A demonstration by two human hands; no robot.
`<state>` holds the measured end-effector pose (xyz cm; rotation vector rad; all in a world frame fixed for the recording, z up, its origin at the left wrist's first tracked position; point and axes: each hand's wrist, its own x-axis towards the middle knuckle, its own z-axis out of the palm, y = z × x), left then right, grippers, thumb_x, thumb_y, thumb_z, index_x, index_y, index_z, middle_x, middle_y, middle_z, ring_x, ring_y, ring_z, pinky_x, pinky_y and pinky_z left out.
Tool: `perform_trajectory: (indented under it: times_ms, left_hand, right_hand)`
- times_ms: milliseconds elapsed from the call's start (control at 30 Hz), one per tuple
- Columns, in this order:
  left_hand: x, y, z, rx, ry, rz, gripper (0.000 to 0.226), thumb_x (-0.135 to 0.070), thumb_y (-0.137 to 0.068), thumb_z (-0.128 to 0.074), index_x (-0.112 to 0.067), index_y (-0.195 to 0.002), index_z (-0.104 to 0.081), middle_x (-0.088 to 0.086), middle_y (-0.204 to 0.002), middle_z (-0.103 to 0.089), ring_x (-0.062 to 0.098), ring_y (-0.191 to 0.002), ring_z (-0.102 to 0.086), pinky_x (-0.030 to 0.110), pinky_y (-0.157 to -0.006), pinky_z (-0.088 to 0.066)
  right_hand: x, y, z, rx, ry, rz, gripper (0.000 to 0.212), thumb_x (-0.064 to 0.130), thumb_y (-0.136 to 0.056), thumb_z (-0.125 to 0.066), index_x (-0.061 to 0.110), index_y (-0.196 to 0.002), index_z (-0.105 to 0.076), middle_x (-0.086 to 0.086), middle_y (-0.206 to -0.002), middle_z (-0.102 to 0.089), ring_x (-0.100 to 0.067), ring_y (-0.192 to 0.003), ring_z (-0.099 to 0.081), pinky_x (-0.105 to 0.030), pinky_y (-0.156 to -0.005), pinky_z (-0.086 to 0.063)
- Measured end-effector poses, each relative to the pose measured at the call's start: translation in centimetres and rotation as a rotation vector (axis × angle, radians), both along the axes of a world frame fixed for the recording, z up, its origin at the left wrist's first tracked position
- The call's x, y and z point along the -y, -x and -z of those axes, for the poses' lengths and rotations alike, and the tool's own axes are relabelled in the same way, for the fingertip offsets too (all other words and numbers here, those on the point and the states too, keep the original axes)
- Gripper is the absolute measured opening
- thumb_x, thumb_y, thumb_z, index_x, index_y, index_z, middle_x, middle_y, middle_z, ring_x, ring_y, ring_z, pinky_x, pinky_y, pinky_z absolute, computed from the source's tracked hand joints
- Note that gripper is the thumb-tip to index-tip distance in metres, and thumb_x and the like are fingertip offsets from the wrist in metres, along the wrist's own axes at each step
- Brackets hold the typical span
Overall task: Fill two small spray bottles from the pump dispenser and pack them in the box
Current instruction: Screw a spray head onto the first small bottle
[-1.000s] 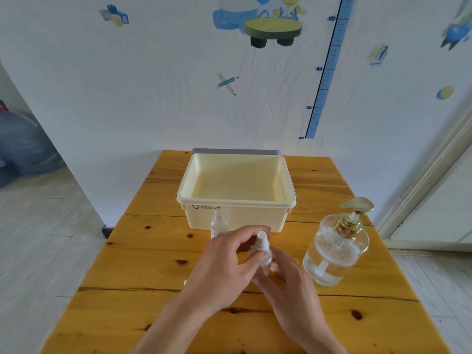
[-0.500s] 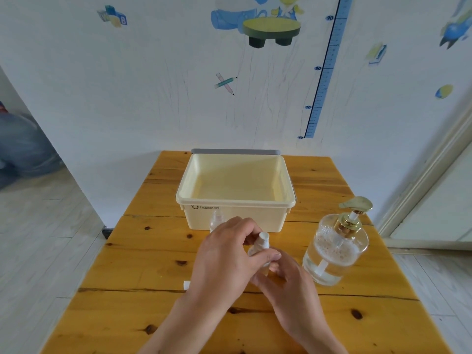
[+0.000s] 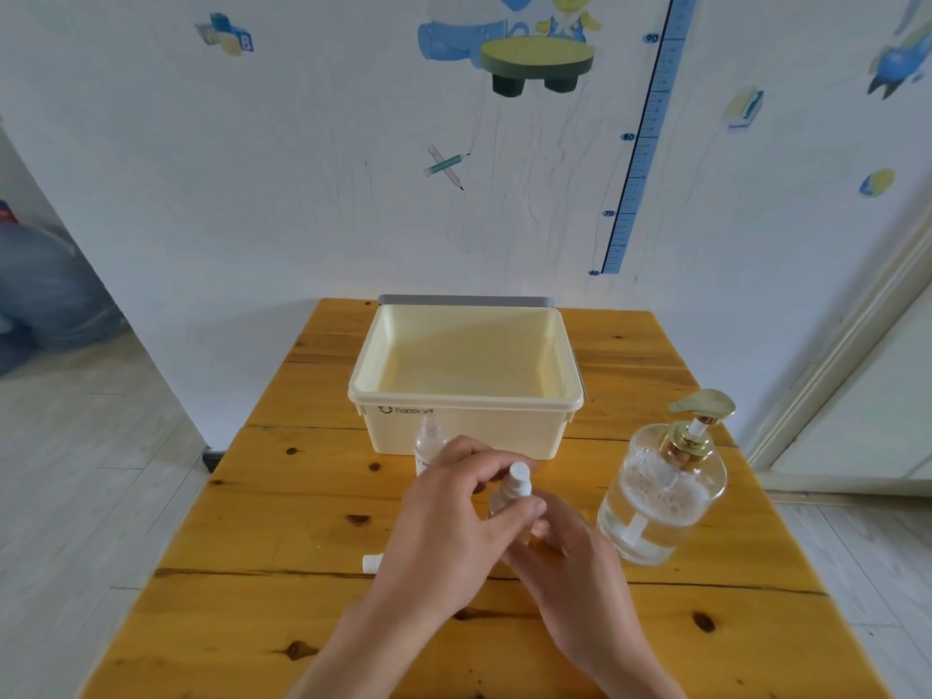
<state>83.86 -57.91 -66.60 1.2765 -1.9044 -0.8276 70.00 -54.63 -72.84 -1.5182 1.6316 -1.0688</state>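
Note:
At the table's middle a small clear spray bottle (image 3: 510, 496) with a white spray head stands between my hands. My left hand (image 3: 454, 522) curls round its neck and head. My right hand (image 3: 575, 562) holds the bottle's lower body from the near right side. A second small clear bottle (image 3: 429, 441) stands just behind my left hand, against the front of the cream box (image 3: 466, 402), which is open with nothing inside. The glass pump dispenser (image 3: 663, 489) with a gold pump stands to the right, partly full of foamy liquid.
A small white cap (image 3: 370, 563) lies on the wooden table (image 3: 282, 502) left of my left wrist. A grey lid edge (image 3: 464, 299) shows behind the box against the wall. The floor drops off on both sides.
My left hand's fingers have shifted round the spray head while the right hand keeps its hold. The bottle stays in place.

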Motion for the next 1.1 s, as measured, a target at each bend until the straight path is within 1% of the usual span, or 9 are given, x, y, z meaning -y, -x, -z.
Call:
perform_trajectory:
  times_ms: [200, 300, 467, 567, 667, 800, 867, 1000, 1100]
  left_hand:
    - [-0.3, -0.3, 0.0, -0.035, -0.020, 0.057, 0.021, -0.029, -0.089, -0.064, -0.038, -0.108, -0.063, -0.026, -0.100, -0.068, -0.009, -0.104, -0.058, 0.007, -0.087, -0.044]
    - [-0.2, 0.1, 0.1, -0.034, 0.009, 0.041, 0.023, -0.036, -0.083, -0.071, -0.036, -0.105, -0.064, -0.022, -0.104, -0.062, -0.005, -0.106, -0.056, 0.007, -0.087, -0.043]
    - [-0.2, 0.2, 0.1, -0.013, 0.028, 0.009, 0.033, -0.035, -0.088, -0.067, -0.042, -0.119, -0.059, -0.024, -0.106, -0.063, -0.010, -0.108, -0.052, 0.000, -0.085, -0.037]
    - [-0.5, 0.7, -0.2, -0.039, -0.018, 0.062, 0.025, -0.034, -0.088, -0.064, -0.040, -0.111, -0.058, -0.021, -0.100, -0.067, -0.009, -0.100, -0.058, 0.003, -0.078, -0.042]
    - [-0.4, 1.1, -0.1, -0.016, 0.029, 0.022, 0.025, -0.044, -0.081, -0.071, -0.040, -0.103, -0.061, -0.025, -0.106, -0.056, -0.010, -0.107, -0.049, 0.000, -0.081, -0.036]
    - [-0.1, 1.0, 0.2, 0.033, 0.013, -0.035, 0.035, -0.048, -0.081, -0.070, -0.047, -0.113, -0.058, -0.027, -0.105, -0.056, -0.016, -0.107, -0.044, 0.001, -0.079, -0.035]
    - [-0.1, 0.8, 0.3, 0.025, -0.002, -0.044, 0.030, -0.045, -0.084, -0.068, -0.046, -0.112, -0.058, -0.026, -0.104, -0.061, -0.017, -0.104, -0.045, -0.002, -0.076, -0.035]
    - [-0.1, 0.7, 0.3, 0.025, 0.059, 0.025, 0.024, -0.031, -0.088, -0.065, -0.040, -0.110, -0.063, -0.026, -0.110, -0.053, -0.008, -0.113, -0.046, 0.003, -0.087, -0.035]
    - [-0.1, 0.7, 0.3, 0.047, 0.053, 0.003, 0.032, -0.044, -0.082, -0.070, -0.043, -0.112, -0.060, -0.027, -0.107, -0.054, -0.011, -0.111, -0.044, 0.004, -0.085, -0.036]
  right_hand:
    - [0.1, 0.0, 0.1, 0.015, -0.003, 0.007, 0.036, 0.037, -0.084, -0.070, 0.046, -0.117, -0.061, 0.020, -0.108, -0.071, 0.005, -0.103, -0.063, -0.026, -0.089, -0.052]
    - [0.1, 0.0, 0.2, 0.015, 0.008, 0.011, 0.036, 0.038, -0.084, -0.068, 0.049, -0.117, -0.059, 0.017, -0.107, -0.071, 0.003, -0.101, -0.064, -0.028, -0.086, -0.054]
    - [0.1, 0.1, 0.2, 0.008, -0.002, -0.006, 0.034, 0.041, -0.084, -0.066, 0.046, -0.117, -0.060, 0.019, -0.109, -0.070, 0.003, -0.104, -0.063, -0.024, -0.088, -0.052]
    - [0.1, 0.0, 0.1, 0.008, 0.011, 0.010, 0.036, 0.043, -0.082, -0.062, 0.046, -0.117, -0.060, 0.019, -0.105, -0.071, 0.003, -0.100, -0.064, -0.024, -0.080, -0.053]
    - [0.1, -0.1, -0.2, 0.010, 0.018, 0.000, 0.032, 0.038, -0.085, -0.062, 0.046, -0.116, -0.061, 0.022, -0.104, -0.070, 0.006, -0.099, -0.064, -0.017, -0.079, -0.051]
    - [0.0, 0.0, -0.2, 0.026, 0.005, 0.003, 0.030, 0.042, -0.084, -0.066, 0.045, -0.113, -0.062, 0.024, -0.100, -0.068, 0.005, -0.095, -0.062, -0.013, -0.075, -0.047]
    - [0.1, 0.0, -0.2, 0.026, -0.008, 0.001, 0.028, 0.041, -0.084, -0.067, 0.045, -0.111, -0.062, 0.019, -0.097, -0.070, 0.004, -0.091, -0.062, -0.012, -0.073, -0.044]
    - [0.1, 0.0, -0.2, 0.050, -0.002, 0.008, 0.030, 0.046, -0.080, -0.064, 0.048, -0.110, -0.061, 0.016, -0.102, -0.072, 0.002, -0.097, -0.065, -0.022, -0.079, -0.052]
    - [0.1, 0.0, 0.0, 0.047, 0.001, 0.011, 0.038, 0.051, -0.078, -0.062, 0.046, -0.116, -0.061, 0.015, -0.102, -0.072, -0.001, -0.096, -0.065, -0.026, -0.080, -0.054]
